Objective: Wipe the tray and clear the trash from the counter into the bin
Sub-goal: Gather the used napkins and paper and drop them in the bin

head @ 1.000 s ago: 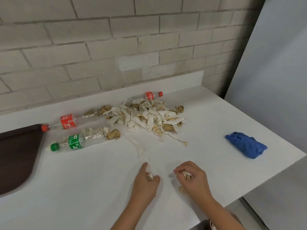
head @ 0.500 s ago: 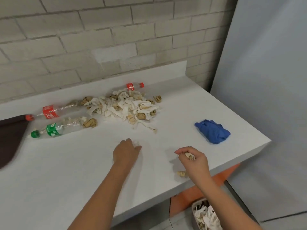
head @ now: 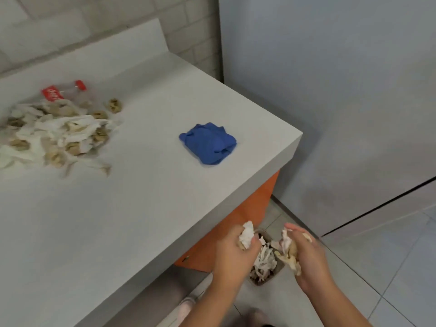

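Both forearms rose from the bottom edge of the frame, right of center, with the hands held below the counter (head: 118,220) edge and over the floor (head: 377,267). The left hand (head: 232,253) was turned knuckles toward the camera, its fingers curled tight around a crumpled white tissue (head: 246,234) that stuck out at the top of the fist. The right hand (head: 309,258) was turned palm inward, fingers bent around a bunch of white and tan paper scraps (head: 289,251) hanging from its grip. Between the two hands, lower in the view, stood the bin (head: 259,283) on the floor, with shredded paper inside; both hands hovered just above its mouth.

On the counter at the left of the frame lay the pile of trash (head: 59,135), white strips mixed with tan wads, and a clear bottle (head: 62,90) with a red label and cap lay touching its upper edge. The blue cloth (head: 208,143) sat bunched near the counter's right corner, well apart from the pile. An orange panel (head: 245,223) showed under the counter, beside the bin. A pale shoe (head: 186,308) was visible at the bottom of the frame.
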{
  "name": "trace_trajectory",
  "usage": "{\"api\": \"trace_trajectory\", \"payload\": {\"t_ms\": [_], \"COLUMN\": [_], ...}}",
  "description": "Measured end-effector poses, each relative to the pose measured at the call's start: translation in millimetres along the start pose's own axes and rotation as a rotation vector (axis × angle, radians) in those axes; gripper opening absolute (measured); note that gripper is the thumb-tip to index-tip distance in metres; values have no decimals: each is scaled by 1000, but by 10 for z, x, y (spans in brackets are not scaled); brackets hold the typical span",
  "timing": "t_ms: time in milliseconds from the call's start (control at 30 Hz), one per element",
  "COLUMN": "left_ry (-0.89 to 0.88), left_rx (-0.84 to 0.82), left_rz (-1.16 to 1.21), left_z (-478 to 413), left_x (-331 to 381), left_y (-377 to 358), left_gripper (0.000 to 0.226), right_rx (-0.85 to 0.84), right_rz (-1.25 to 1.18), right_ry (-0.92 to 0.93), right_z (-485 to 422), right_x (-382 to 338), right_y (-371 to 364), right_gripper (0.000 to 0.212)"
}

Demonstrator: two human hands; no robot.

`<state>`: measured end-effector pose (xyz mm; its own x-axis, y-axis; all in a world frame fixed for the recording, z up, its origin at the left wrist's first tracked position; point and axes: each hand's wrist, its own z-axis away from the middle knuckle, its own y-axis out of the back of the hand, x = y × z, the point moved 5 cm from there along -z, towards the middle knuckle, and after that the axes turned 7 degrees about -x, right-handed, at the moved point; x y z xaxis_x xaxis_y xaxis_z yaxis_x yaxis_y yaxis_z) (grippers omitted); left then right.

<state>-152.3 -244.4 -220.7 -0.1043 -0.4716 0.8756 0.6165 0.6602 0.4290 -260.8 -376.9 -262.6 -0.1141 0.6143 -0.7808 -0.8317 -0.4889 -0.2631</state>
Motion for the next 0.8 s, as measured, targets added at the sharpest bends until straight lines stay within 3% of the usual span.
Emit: {"api": "trace_trajectory", "payload": {"t_ms": [133, 233, 333, 500, 600, 667, 800], "left_ry": [320, 500, 586, 672, 696, 668, 583], "left_rx": [-17, -73, -147, -134, -310, -351, -405], "left_rz": [222, 245, 214, 223, 111, 27, -118], "left_z": [-605, -956, -1190, -1430, -1477, -1482, -1354], "left_x": [-1215, -2036, -2642, -3223, -3389, -3427, -3214], "left_y": [-672, -1157, -1614, -2142, -2303, -2279, -1980], "left_gripper": [26, 21, 16, 20, 68, 77, 73], "right_rx": [167, 230, 294, 449, 301, 217, 163], "right_rz": [-131, -165, -174, -105, -87, -31, 151], "right_ry": [-198, -308, -391, -458, -483, -507, -451], "right_z": [-822, -1438, -1879, -2238, -2441, -2545, -2230], "right_x": [1004, 1815, 2473, 3130, 3378, 3485, 2936], "right_y": [456, 689, 871, 1131, 1173, 1225, 983], "right_gripper": [13, 19, 25, 47, 82, 103, 80]}}
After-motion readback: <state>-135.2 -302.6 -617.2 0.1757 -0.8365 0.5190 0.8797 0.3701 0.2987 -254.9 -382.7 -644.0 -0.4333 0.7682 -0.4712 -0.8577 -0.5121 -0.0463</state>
